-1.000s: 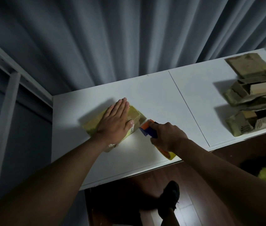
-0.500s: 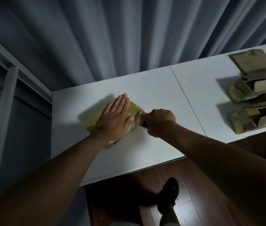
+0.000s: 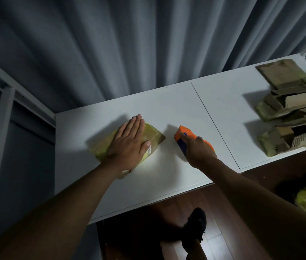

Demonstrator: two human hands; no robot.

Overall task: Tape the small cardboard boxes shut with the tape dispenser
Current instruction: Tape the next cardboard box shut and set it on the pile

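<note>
The right hand (image 3: 198, 151) grips the dispenser (image 3: 183, 136) just beside the box (image 3: 153, 136); the left hand (image 3: 129, 143) presses it flat-fingered. Probably between strips; next, re-seat the blade on the box.

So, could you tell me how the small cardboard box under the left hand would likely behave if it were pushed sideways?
The small cardboard box lies low and flat, so it should slide, not tip. The white table looks smooth, so likely little grip. The left hand rests flat on it, probably to hold it in place.

Glossy taped cardboard box (image 3: 153, 136); matt table (image 3: 167, 107).
</note>
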